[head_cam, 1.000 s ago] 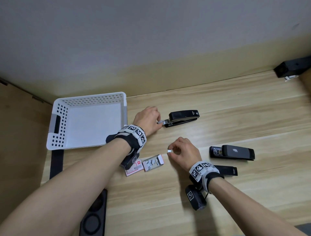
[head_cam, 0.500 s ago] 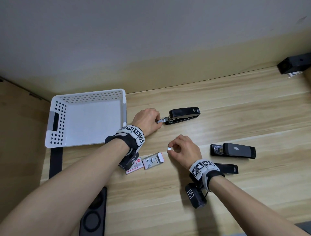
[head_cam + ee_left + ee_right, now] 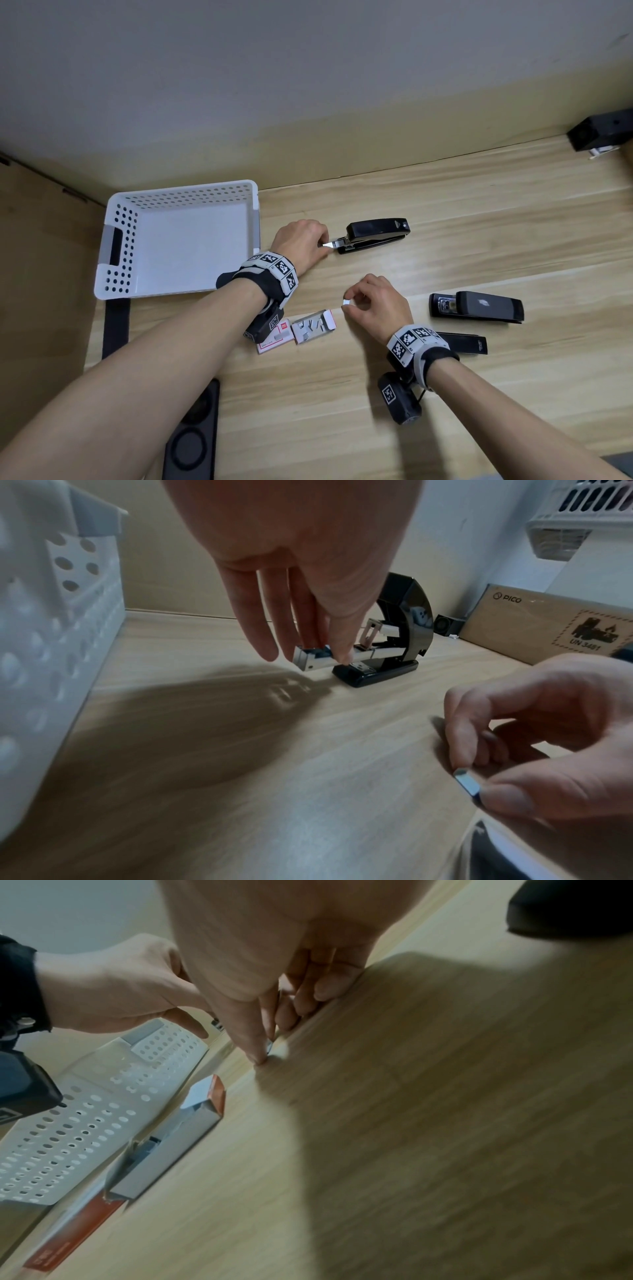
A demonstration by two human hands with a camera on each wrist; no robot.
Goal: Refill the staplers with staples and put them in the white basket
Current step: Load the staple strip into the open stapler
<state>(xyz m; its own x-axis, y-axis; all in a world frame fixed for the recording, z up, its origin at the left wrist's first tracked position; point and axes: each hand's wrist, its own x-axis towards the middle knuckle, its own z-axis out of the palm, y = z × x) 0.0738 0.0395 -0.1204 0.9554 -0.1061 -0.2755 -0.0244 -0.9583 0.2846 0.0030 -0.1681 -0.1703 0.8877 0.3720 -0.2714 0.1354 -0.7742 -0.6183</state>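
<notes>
Wooden surface (image 3: 445, 212): left hand (image 3: 301, 245) pinches the pulled-out magazine (image 3: 310, 660) of one stapler (image 3: 375, 234); right hand (image 3: 378, 308) pinches a staple strip (image 3: 346, 302). Loading step, I judge; next, seat that strip squarely in the magazine.

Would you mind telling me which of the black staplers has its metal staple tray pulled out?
The far stapler, nearest the white basket: the left hand holds its extended tray, unlike the two staplers by the right wrist.

An office or data-recording workspace: a pale wood-grain bench (image 3: 445, 212) set against a plain grey wall (image 3: 308, 68), a cardboard shipping box (image 3: 548, 626) printed PICO leaning by the wall, and a wall-mounted white air conditioner (image 3: 582, 520) above.
</notes>
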